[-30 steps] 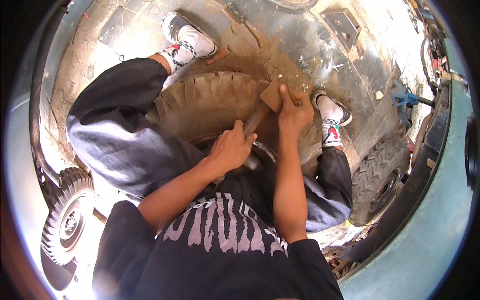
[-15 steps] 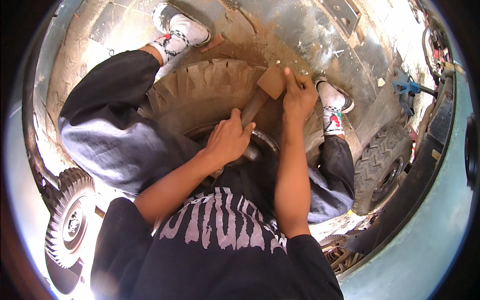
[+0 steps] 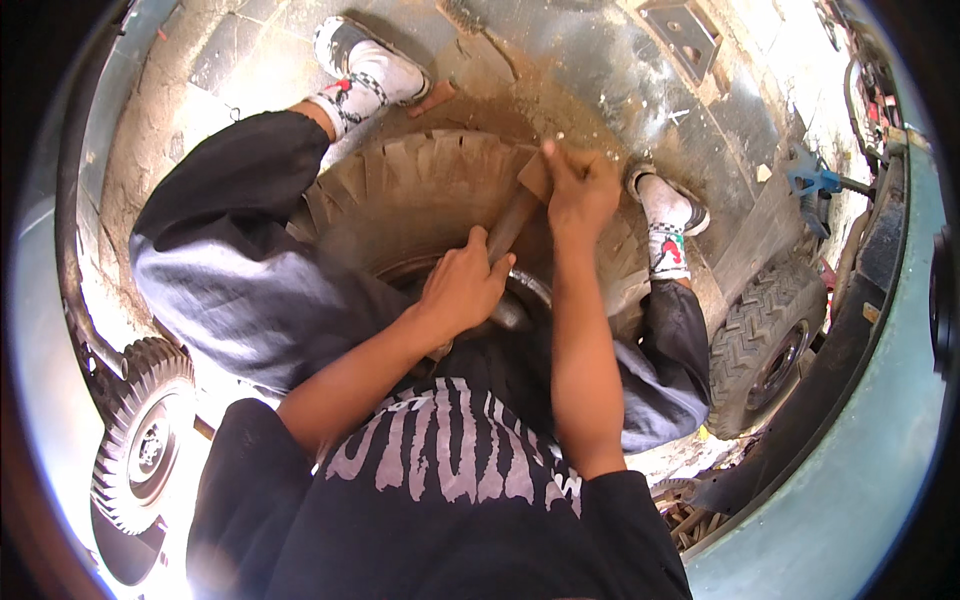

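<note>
My left hand (image 3: pixel 462 287) is closed around the near end of a broad grey-brown bar (image 3: pixel 513 224), which slants up and to the right above the tyre. At the bar's far end is a flat brown square piece (image 3: pixel 536 177); I cannot tell whether the two are joined. My right hand (image 3: pixel 583 200) is closed at the square piece's right edge, index finger along its upper corner. Beneath both hands lies a large dusty tyre (image 3: pixel 420 165) with chunky tread, between my legs. Its metal rim (image 3: pixel 530 283) shows partly behind my left hand.
Another wheel (image 3: pixel 765 345) stands at the right, beside a pale blue vehicle panel (image 3: pixel 860 450). A further wheel (image 3: pixel 145 440) is at the far left. A blue tool (image 3: pixel 812 178) lies at the right. A metal plate with holes (image 3: pixel 683 40) rests on the dusty floor ahead.
My right hand has moved slightly left and down, and the brown square piece now looks narrower and more tilted. My left hand keeps its hold on the bar. The whole view has shifted a little.
</note>
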{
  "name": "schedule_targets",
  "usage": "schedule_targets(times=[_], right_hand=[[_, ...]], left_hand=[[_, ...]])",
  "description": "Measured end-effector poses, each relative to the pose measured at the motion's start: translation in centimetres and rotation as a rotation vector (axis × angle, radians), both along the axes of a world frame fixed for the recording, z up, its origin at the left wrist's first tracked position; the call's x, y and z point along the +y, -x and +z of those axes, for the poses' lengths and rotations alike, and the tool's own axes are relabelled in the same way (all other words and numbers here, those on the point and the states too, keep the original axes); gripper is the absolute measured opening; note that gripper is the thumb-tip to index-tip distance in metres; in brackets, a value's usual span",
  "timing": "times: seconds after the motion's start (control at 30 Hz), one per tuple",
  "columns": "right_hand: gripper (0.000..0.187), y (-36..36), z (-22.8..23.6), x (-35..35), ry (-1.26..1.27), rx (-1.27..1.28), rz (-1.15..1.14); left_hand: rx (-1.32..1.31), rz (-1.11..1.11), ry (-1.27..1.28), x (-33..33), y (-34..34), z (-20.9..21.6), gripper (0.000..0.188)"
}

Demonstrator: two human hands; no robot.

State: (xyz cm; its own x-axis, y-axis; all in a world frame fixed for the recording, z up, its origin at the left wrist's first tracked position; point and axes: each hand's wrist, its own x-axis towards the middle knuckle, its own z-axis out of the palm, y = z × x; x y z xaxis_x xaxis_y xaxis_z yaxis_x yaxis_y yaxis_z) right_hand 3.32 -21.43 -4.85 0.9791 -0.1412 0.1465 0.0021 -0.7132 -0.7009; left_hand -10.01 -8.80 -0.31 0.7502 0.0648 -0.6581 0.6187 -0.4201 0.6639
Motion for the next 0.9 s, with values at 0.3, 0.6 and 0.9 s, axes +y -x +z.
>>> schedule_targets(times=[0.3, 0.6, 0.9], right_hand=[[0.041, -1.3, -0.9, -0.6, -0.093, 0.198, 0.024], [0.038, -2.5, -0.8, 0.3, 0.004, 0.031, 0.077], [0.027, 4.4, 0.4, -2.6, -0.204, -0.068, -0.015]], left_hand=[[-0.021, -0.005, 0.011, -0.1, 0.4, -0.3, 0.046], [0.044, -0.026, 0.029, 0.2, -0.4, 0.7, 0.05], [-0.007, 0.107, 0.112, 0.5, 1.0, -1.4, 0.061]])
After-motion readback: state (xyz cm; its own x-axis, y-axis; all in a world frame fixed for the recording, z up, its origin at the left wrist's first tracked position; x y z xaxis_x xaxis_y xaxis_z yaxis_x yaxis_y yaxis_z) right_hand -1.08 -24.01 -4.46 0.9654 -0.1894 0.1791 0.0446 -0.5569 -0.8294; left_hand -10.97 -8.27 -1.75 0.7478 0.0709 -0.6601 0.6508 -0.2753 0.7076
